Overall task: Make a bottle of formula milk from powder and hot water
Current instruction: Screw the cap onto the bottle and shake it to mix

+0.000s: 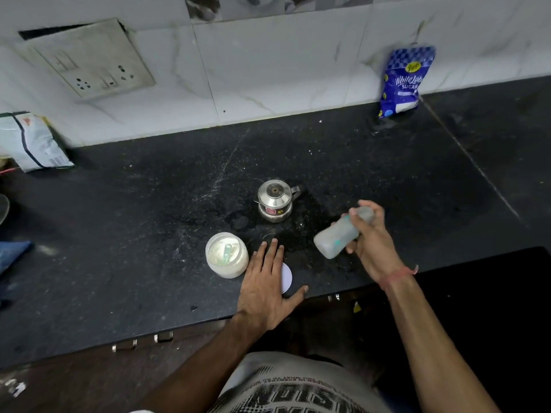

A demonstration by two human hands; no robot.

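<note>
Black counter (149, 204): right hand (372, 242) grips blurred bottle (337, 236); flat left hand (265, 281) half-hides lid (286, 278).

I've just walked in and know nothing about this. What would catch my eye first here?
Probably the right hand holding a cloudy bottle tilted above the dark counter. Next, the left hand lies flat over a white lid, beside an open jar of white powder. A small steel pot stands behind them.

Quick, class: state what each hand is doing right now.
Left hand: open, lying flat on the counter, partly over a white lid.
Right hand: closed around the bottle.
</note>
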